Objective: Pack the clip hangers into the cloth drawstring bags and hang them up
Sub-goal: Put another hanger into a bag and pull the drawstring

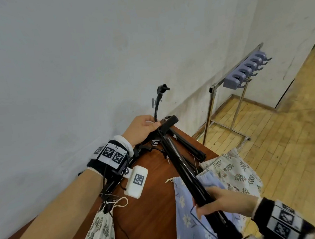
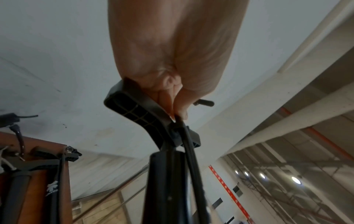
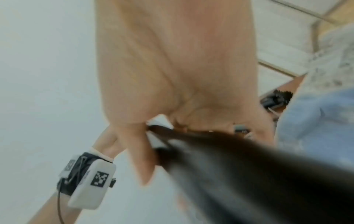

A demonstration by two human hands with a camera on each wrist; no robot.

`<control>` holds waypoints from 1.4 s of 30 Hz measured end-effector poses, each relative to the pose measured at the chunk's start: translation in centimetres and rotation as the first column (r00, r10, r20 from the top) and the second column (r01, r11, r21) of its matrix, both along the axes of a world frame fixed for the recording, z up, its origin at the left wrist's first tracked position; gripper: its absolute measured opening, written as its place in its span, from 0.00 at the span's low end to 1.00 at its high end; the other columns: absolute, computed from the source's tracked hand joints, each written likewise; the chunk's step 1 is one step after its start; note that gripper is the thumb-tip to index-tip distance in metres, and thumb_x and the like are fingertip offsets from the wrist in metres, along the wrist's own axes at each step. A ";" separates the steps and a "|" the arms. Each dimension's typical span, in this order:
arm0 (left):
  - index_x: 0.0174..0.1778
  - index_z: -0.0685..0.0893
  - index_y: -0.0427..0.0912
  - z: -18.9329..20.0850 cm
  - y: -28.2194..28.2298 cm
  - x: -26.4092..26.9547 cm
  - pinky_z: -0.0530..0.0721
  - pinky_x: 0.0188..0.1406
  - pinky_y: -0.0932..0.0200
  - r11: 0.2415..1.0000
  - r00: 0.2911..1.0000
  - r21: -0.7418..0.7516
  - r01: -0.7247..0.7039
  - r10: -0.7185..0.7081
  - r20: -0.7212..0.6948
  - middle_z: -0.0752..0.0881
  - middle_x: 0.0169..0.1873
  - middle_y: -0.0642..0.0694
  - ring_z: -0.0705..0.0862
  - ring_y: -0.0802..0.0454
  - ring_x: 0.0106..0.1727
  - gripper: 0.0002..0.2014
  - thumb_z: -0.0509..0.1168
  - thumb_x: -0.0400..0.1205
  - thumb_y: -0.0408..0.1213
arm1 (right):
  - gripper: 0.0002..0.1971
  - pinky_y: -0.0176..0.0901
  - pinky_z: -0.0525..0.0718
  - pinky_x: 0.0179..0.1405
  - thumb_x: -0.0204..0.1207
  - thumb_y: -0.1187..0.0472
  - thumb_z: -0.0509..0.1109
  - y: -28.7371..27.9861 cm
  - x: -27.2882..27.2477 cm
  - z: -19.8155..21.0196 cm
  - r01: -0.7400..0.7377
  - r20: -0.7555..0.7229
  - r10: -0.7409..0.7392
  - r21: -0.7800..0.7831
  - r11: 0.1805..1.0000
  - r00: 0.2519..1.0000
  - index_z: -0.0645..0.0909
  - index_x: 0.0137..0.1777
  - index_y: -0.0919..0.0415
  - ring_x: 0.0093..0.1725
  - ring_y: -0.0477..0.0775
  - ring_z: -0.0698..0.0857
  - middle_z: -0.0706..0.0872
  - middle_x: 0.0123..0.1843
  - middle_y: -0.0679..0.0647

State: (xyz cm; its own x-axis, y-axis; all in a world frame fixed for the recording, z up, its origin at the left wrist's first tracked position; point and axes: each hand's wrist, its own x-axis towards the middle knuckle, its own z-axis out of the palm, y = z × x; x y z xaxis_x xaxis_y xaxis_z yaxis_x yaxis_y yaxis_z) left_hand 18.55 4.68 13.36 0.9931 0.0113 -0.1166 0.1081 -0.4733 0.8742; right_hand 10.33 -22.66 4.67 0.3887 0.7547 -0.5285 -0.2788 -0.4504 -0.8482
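A black clip hanger is lifted at a slant over the brown table. My left hand grips its upper end just below the hook; the left wrist view shows the left hand curled round the hanger's top. My right hand grips the lower end above a blue floral drawstring bag. In the right wrist view that right hand wraps the blurred hanger. More black hangers lie on the table.
A white leaf-print bag lies by the table's right edge. Another leaf-print bag with hangers sticking out sits at the near left, its drawstring loose. A metal rack with purple hooks stands on the wooden floor beside the wall.
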 end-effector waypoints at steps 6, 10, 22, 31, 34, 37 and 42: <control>0.70 0.67 0.58 -0.5 -0.8 -0.2 0.81 0.52 0.60 0.964 0.985 0.265 0.031 -0.075 0.158 0.83 0.54 0.49 0.86 0.50 0.43 0.25 0.69 0.80 0.40 | 0.13 0.40 0.86 0.44 0.73 0.68 0.74 2.6 0.6 -1.5 0.250 0.223 -0.238 -0.027 0.968 0.945 0.76 0.51 0.54 0.37 0.50 0.83 0.80 0.40 0.56; 0.61 0.85 0.58 -1.5 1.1 0.8 0.72 0.72 0.52 0.878 0.950 0.467 0.102 -0.226 0.218 0.64 0.78 0.54 0.76 0.49 0.67 0.12 0.61 0.85 0.42 | 0.12 0.42 0.83 0.29 0.70 0.74 0.75 3.4 1.0 -1.6 0.383 0.261 -0.391 0.083 0.920 0.883 0.75 0.48 0.68 0.26 0.54 0.79 0.75 0.32 0.57; 0.68 0.79 0.46 -3.5 1.0 -1.6 0.66 0.77 0.46 0.828 0.974 -0.550 0.109 -0.200 -0.107 0.81 0.69 0.46 0.77 0.48 0.72 0.46 0.61 0.63 0.79 | 0.16 0.29 0.78 0.35 0.71 0.65 0.79 3.8 2.0 -3.4 0.396 0.273 -0.410 0.109 0.912 0.870 0.71 0.41 0.64 0.30 0.45 0.77 0.75 0.33 0.52; 0.66 0.74 0.37 -4.9 -5.8 -1.9 0.83 0.46 0.57 0.730 0.983 -0.683 -0.024 -0.108 -0.150 0.83 0.45 0.49 0.83 0.55 0.44 0.47 0.47 0.69 0.77 | 0.20 0.41 0.84 0.54 0.72 0.56 0.80 5.6 4.8 -3.1 0.320 0.153 -0.326 0.062 0.945 0.933 0.76 0.59 0.54 0.46 0.45 0.86 0.83 0.49 0.54; 0.62 0.81 0.43 -5.1 -6.6 -1.4 0.84 0.61 0.44 0.936 0.984 -0.350 0.026 -0.084 -0.154 0.86 0.55 0.51 0.84 0.55 0.58 0.21 0.72 0.77 0.49 | 0.33 0.45 0.87 0.54 0.71 0.56 0.80 6.5 5.9 -1.3 0.368 0.198 -0.389 0.137 0.920 0.900 0.69 0.74 0.53 0.54 0.52 0.88 0.83 0.62 0.53; 0.54 0.86 0.55 -6.2 -7.6 -1.5 0.87 0.55 0.39 0.980 0.973 -0.198 -0.036 -0.012 -0.232 0.87 0.57 0.48 0.84 0.50 0.58 0.13 0.74 0.75 0.51 | 0.21 0.42 0.85 0.48 0.73 0.68 0.76 7.3 7.6 0.1 0.445 0.195 -0.492 0.239 0.863 0.849 0.77 0.65 0.63 0.50 0.51 0.88 0.88 0.52 0.54; 0.56 0.86 0.46 -6.7 -7.8 -0.3 0.85 0.26 0.59 0.938 0.979 -0.321 -0.130 0.069 -0.193 0.88 0.54 0.43 0.87 0.48 0.47 0.20 0.74 0.73 0.54 | 0.36 0.26 0.83 0.38 0.72 0.75 0.75 7.4 8.3 -0.1 0.566 0.191 -0.632 0.307 0.765 0.751 0.59 0.73 0.54 0.44 0.41 0.86 0.79 0.60 0.44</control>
